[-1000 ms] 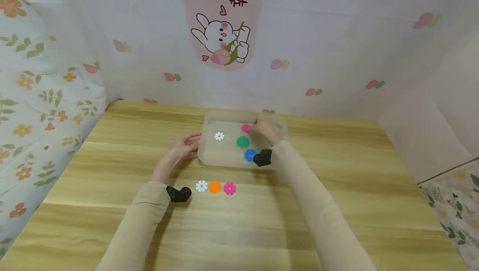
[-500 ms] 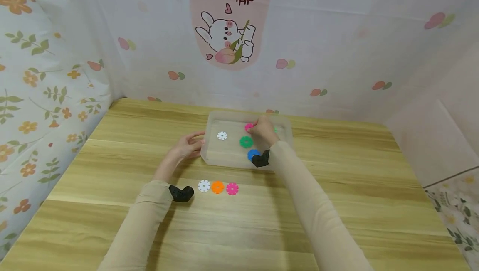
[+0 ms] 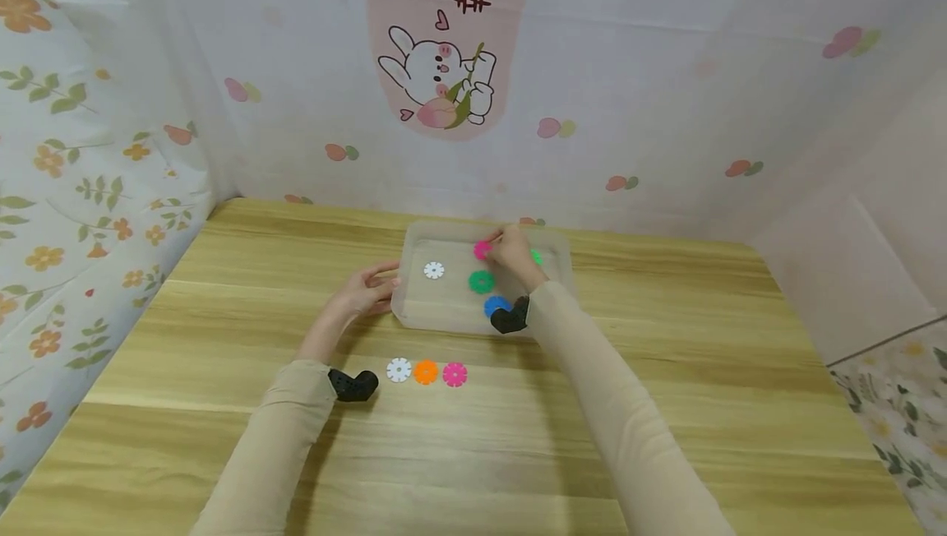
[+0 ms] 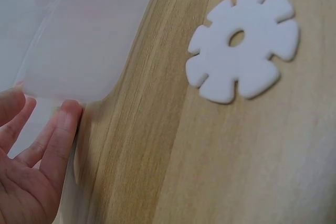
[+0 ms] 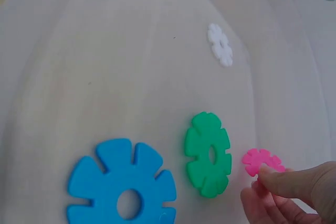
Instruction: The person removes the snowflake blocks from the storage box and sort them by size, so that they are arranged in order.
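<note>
In the head view, my left hand (image 3: 362,291) rests against the left wall of a translucent tray (image 3: 436,319), fingers loosely extended; the left wrist view shows its fingertips (image 4: 68,114) at the tray corner. Inside the tray, my right hand (image 3: 518,255) pinches a pink notched disc (image 3: 482,250). The right wrist view shows the thumb of that hand (image 5: 289,192) on the pink disc (image 5: 258,161). Close by lie a green disc (image 3: 482,281), a blue disc (image 3: 495,307) and a light green disc (image 3: 536,256), partly hidden by my hand. A white disc (image 3: 434,270) lies farther left.
On the wooden table (image 3: 444,454), in front of the tray, a white disc (image 3: 399,370), an orange disc (image 3: 425,372) and a pink disc (image 3: 455,374) lie in a row. A printed cloth (image 3: 296,67) hangs behind the table.
My right hand and the pink disc have shifted slightly left and back inside the tray, and the light green disc has come into sight. My left hand stays at the tray wall.
</note>
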### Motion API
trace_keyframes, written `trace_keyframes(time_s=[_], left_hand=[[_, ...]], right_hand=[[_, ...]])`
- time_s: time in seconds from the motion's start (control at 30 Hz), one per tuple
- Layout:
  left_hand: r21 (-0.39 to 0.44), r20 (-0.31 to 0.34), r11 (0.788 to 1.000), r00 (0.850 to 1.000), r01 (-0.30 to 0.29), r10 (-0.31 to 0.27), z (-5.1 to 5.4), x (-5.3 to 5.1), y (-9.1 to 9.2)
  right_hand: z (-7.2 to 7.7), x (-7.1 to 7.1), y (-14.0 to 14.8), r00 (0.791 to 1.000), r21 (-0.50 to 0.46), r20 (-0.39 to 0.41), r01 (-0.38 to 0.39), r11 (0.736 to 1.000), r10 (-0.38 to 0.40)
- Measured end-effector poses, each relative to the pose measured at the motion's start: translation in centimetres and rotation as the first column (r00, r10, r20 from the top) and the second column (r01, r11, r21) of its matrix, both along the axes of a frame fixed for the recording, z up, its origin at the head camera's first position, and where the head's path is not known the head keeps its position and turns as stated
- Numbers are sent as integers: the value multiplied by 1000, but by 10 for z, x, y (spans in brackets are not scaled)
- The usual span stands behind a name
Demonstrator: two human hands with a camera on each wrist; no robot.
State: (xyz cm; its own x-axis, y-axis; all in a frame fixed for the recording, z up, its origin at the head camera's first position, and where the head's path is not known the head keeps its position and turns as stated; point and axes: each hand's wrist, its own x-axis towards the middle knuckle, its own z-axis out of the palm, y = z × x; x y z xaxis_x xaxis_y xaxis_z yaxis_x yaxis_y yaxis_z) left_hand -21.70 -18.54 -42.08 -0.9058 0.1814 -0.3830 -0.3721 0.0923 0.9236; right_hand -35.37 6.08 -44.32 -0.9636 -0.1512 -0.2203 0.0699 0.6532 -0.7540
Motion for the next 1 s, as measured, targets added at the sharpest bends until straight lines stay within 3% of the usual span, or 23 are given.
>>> trace_keyframes(time_s=[0.1, 0.17, 0.3, 0.8, 1.0], left_hand=[[4, 0, 1000, 1000, -8, 8, 0, 1, 0], [7, 1, 1000, 1000, -6, 6, 0, 2, 0], [-3, 5, 1000, 1000, -5, 5, 0, 2, 0], [2, -12, 1000, 1000, -8, 8, 5, 3, 1], [-16, -5, 1000, 1000, -10, 10, 5, 4, 2]], right_hand=[[-4, -7, 0, 1000, -19, 19, 11, 1000, -10], [23, 13, -4, 998, 7, 64, 10, 1000, -10], [49, 38, -5, 998, -23, 57, -32, 999, 33], [64, 76, 13, 987, -65, -3, -162, 985, 162], [72, 99, 22, 981, -65, -20, -195, 979, 194]])
